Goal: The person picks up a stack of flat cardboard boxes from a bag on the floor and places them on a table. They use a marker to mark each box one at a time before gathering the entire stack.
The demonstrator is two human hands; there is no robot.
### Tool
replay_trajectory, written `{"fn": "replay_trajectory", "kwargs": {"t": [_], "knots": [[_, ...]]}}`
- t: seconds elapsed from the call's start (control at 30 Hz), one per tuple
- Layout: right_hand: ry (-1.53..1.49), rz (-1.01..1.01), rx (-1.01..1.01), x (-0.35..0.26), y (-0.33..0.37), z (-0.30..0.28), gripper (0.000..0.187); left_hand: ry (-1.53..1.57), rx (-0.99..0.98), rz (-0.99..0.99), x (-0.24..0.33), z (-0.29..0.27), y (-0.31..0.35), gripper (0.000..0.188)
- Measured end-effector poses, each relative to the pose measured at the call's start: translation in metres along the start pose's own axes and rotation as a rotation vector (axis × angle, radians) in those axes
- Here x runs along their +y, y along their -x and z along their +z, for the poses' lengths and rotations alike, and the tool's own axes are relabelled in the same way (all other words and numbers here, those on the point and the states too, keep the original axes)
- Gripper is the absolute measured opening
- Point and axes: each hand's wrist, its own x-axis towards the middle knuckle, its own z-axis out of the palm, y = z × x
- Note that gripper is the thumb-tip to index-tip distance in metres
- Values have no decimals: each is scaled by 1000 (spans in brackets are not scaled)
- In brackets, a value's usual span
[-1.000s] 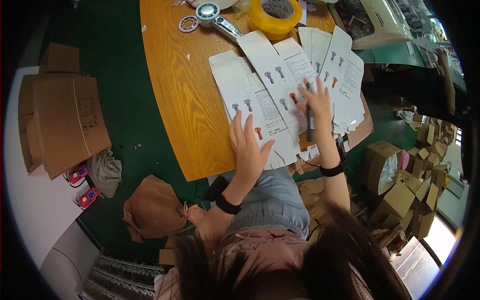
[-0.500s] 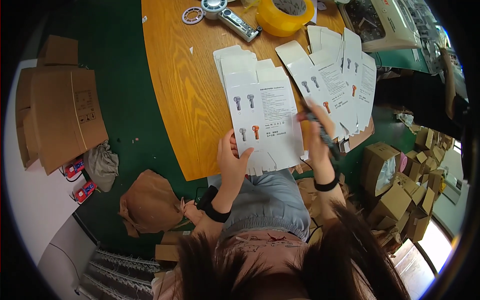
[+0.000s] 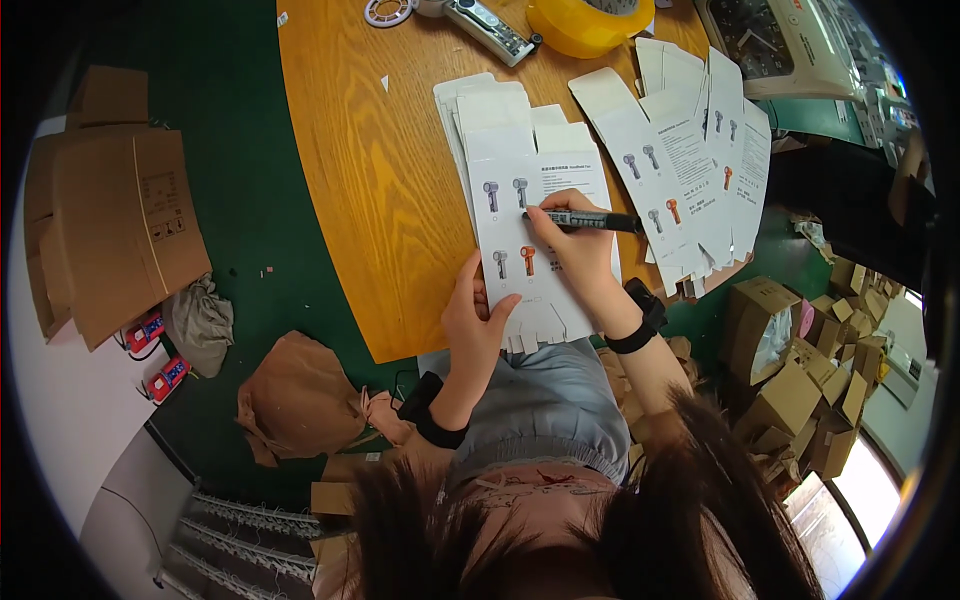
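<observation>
A stack of flattened white cartons [image 3: 497, 135], printed with small pictures of handheld fans and some text, lies at the table's near edge. My left hand [image 3: 474, 318] grips its lower left edge, thumb on top and fingers curled beneath. In my right hand [image 3: 578, 258] is a black marker pen [image 3: 597, 221], lying nearly level. The pen's tip points left at the top carton, just below the upper right fan picture. Part of the printed text is hidden under this hand. To the right, more flattened cartons [image 3: 640, 120] lie fanned out.
On the wooden table [image 3: 345, 180] are a roll of yellow tape [image 3: 580, 30], a silver handheld fan [image 3: 490, 30] and a pale clock [image 3: 780, 50]. Cardboard boxes [image 3: 790, 395] crowd the floor at right. A large carton [image 3: 140, 220] stands at left, near crumpled brown paper [image 3: 300, 400].
My right hand has swung left with the marker, from beside the stack onto the top carton. The left hand keeps its hold. The whole view has shifted slightly.
</observation>
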Motion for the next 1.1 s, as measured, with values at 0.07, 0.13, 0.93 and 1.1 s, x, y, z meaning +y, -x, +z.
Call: {"fn": "replay_trajectory", "kwargs": {"t": [0.07, 0.13, 0.93, 1.1], "knots": [[25, -10, -4, 0, 1, 0, 11, -13, -4, 6, -1, 0, 0, 60], [18, -67, 36, 0, 2, -2, 10, -13, -8, 0, -2, -1, -1, 60], [-122, -185, 87, -4, 76, -26, 11, 330, -97, -188, 39, -20, 25, 41], [-482, -216, 665, -31, 85, -114, 18, 379, -133, -202, 103, -23, 44, 43]]}}
